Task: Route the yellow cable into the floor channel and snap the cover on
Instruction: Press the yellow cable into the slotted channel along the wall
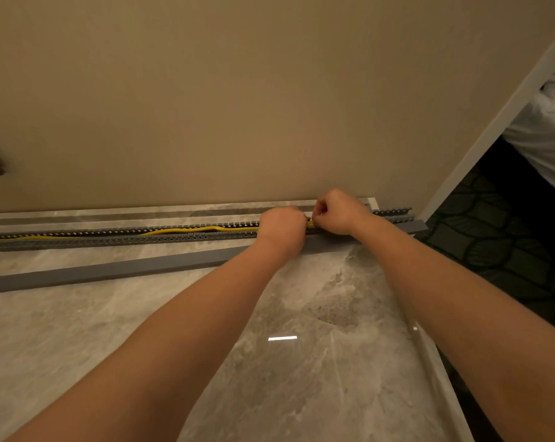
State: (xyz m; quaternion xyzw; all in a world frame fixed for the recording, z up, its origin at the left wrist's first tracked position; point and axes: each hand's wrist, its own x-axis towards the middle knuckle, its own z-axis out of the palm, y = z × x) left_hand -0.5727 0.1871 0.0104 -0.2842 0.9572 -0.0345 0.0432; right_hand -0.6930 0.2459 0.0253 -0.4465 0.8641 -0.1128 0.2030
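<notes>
Below, both hands meet over the slotted channel (120, 236) along the wall: left hand (282, 226) and right hand (339, 212) closed, pinching the cable (186, 231) lying inside; cover (110, 271) lies just beside it on the floor.

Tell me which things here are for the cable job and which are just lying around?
For the job: yellow cable, slotted floor channel, grey cover, left hand, right hand.

Just around: white cloth, dark patterned carpet.
</notes>
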